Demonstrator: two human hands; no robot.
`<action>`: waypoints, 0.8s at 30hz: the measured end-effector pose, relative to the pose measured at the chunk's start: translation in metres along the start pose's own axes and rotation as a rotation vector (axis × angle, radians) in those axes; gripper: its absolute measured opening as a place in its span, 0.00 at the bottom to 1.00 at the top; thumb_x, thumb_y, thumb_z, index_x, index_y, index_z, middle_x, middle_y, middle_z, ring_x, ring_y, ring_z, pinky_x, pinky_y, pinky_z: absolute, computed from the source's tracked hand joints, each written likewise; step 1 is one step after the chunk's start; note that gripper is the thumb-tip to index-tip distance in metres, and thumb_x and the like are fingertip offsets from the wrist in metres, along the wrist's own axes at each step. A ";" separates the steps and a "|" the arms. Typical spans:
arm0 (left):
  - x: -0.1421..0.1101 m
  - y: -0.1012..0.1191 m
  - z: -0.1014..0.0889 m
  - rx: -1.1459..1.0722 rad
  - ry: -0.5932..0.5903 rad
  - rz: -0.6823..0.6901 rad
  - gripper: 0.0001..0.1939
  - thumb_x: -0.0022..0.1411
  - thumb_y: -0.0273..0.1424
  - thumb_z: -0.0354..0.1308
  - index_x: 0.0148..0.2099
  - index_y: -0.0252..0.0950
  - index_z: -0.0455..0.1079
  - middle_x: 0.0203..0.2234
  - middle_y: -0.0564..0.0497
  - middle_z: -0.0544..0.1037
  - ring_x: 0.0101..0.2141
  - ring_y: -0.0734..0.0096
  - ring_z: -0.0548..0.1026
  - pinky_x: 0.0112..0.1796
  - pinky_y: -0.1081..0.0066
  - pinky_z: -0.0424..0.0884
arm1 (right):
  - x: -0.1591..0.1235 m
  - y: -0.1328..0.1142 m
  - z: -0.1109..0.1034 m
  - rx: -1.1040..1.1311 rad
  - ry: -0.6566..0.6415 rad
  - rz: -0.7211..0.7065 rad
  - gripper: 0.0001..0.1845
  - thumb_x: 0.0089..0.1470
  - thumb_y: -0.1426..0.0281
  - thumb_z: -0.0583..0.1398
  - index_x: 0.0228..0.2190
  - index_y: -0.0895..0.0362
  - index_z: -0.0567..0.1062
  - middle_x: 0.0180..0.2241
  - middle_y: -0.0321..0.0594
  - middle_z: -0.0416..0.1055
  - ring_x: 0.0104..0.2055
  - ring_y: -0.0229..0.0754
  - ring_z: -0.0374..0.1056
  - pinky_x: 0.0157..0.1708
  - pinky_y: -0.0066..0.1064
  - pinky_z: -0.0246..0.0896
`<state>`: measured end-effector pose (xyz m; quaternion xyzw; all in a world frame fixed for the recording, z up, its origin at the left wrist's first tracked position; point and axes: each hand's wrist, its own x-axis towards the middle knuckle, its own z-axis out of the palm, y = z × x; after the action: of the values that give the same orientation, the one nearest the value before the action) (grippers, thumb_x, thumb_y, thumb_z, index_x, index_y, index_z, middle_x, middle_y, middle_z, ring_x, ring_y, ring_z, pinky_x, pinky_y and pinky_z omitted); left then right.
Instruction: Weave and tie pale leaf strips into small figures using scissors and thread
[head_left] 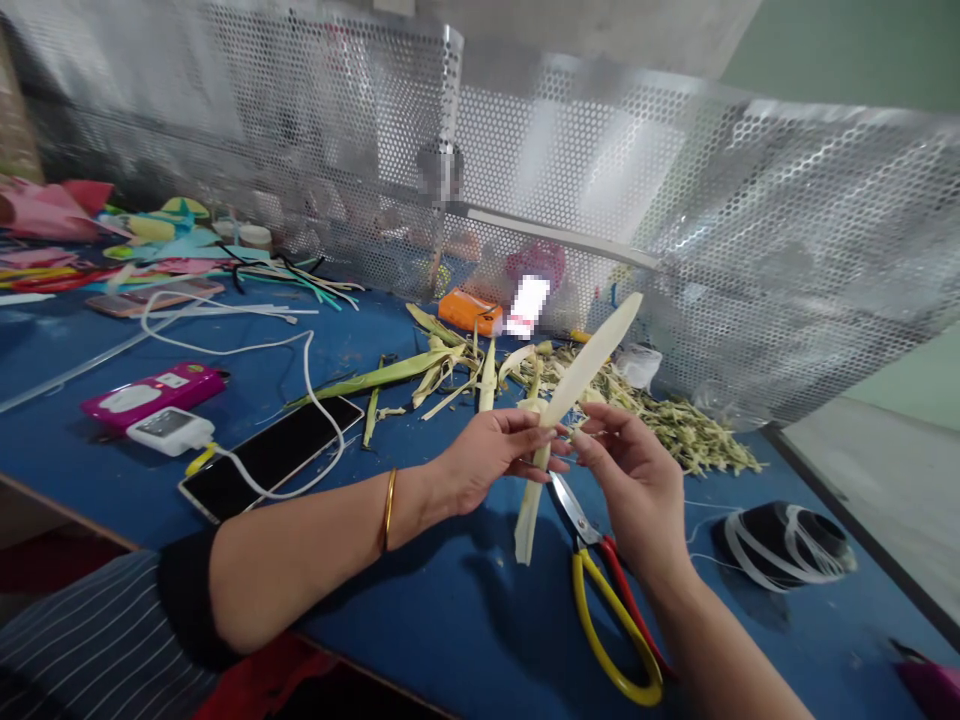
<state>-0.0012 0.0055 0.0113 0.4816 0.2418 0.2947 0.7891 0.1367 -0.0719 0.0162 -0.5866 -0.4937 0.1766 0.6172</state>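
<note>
My left hand (499, 455) is closed on a long pale corn husk strip (589, 370), pinched between thumb and fingers around its lower middle. The strip stands slanted, its rounded tip up to the right and its cut end (526, 530) hanging over the table. Right beside it, my right hand (630, 480) has its thumb and fingers pressed together near the husk; what sits in that pinch is too small to make out. Below the hands lie scissors (592, 540) with one yellow and one red handle, partly behind my right hand.
Husk scraps (442, 370) and a pile of shredded husk (690, 430) lie behind the hands. A spool of white thread (784, 545) is at right. A black phone (262, 460), white cable and purple device (154, 395) lie left. Perforated metal sheeting (555, 150) borders the blue table.
</note>
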 end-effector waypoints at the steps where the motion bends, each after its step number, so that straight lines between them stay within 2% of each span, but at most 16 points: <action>1: -0.001 0.000 0.002 0.034 -0.005 0.006 0.06 0.58 0.31 0.62 0.36 0.33 0.76 0.31 0.48 0.79 0.30 0.72 0.78 0.31 0.73 0.72 | 0.001 0.000 0.000 0.054 -0.033 0.030 0.19 0.47 0.61 0.66 0.41 0.54 0.74 0.32 0.36 0.71 0.30 0.40 0.68 0.31 0.32 0.64; 4: -0.004 -0.001 0.005 0.120 -0.018 0.025 0.05 0.54 0.30 0.64 0.34 0.33 0.76 0.29 0.50 0.78 0.29 0.72 0.77 0.30 0.73 0.72 | 0.000 0.000 0.002 0.098 -0.099 0.012 0.11 0.48 0.64 0.66 0.35 0.54 0.77 0.29 0.37 0.72 0.30 0.42 0.68 0.31 0.34 0.65; 6: -0.006 -0.001 0.007 0.129 -0.033 0.032 0.04 0.53 0.28 0.64 0.33 0.33 0.76 0.27 0.51 0.78 0.29 0.72 0.77 0.30 0.73 0.72 | -0.004 -0.001 0.002 0.026 -0.046 -0.125 0.04 0.51 0.67 0.64 0.29 0.54 0.78 0.28 0.39 0.73 0.33 0.44 0.69 0.34 0.36 0.65; 8: -0.006 -0.001 0.007 0.095 -0.032 0.047 0.03 0.53 0.27 0.64 0.33 0.33 0.76 0.26 0.51 0.77 0.30 0.72 0.77 0.31 0.74 0.72 | -0.007 -0.002 0.003 -0.068 0.041 -0.305 0.04 0.53 0.69 0.63 0.27 0.52 0.79 0.30 0.39 0.73 0.36 0.45 0.69 0.36 0.38 0.64; 10: -0.006 0.000 0.007 0.027 -0.012 0.069 0.04 0.51 0.25 0.63 0.32 0.32 0.76 0.27 0.51 0.78 0.30 0.73 0.76 0.32 0.73 0.72 | -0.010 -0.002 0.004 -0.156 0.112 -0.426 0.04 0.53 0.71 0.63 0.30 0.50 0.80 0.31 0.39 0.72 0.36 0.44 0.68 0.35 0.36 0.64; 15: -0.003 0.004 0.002 -0.152 -0.039 0.044 0.09 0.47 0.22 0.62 0.35 0.31 0.77 0.33 0.48 0.79 0.31 0.74 0.75 0.35 0.72 0.72 | -0.015 0.010 0.007 -0.304 0.147 -0.523 0.04 0.53 0.70 0.64 0.32 0.50 0.80 0.31 0.39 0.69 0.32 0.42 0.68 0.28 0.33 0.64; 19: -0.003 0.005 -0.001 -0.220 -0.096 0.010 0.12 0.55 0.32 0.57 0.37 0.30 0.78 0.35 0.44 0.80 0.34 0.71 0.76 0.39 0.71 0.71 | -0.020 0.016 0.005 -0.421 0.069 -0.741 0.09 0.55 0.73 0.62 0.38 0.50 0.79 0.33 0.39 0.71 0.33 0.42 0.70 0.29 0.32 0.66; 22: -0.005 0.003 0.000 -0.191 -0.064 -0.008 0.19 0.59 0.42 0.56 0.38 0.31 0.78 0.34 0.44 0.81 0.36 0.70 0.76 0.39 0.72 0.69 | -0.021 0.011 0.004 -0.534 0.003 -0.913 0.13 0.55 0.79 0.59 0.40 0.53 0.77 0.34 0.42 0.72 0.36 0.42 0.70 0.34 0.34 0.69; 24: -0.007 0.001 0.001 -0.169 -0.058 -0.031 0.19 0.59 0.43 0.57 0.39 0.31 0.78 0.33 0.44 0.81 0.35 0.71 0.76 0.38 0.74 0.68 | -0.020 0.006 0.005 -0.621 -0.063 -1.052 0.12 0.56 0.80 0.57 0.40 0.57 0.76 0.34 0.44 0.73 0.37 0.43 0.71 0.37 0.36 0.70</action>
<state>-0.0057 0.0006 0.0134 0.4177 0.2004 0.2875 0.8383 0.1256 -0.0836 0.0020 -0.4111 -0.7636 -0.2867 0.4072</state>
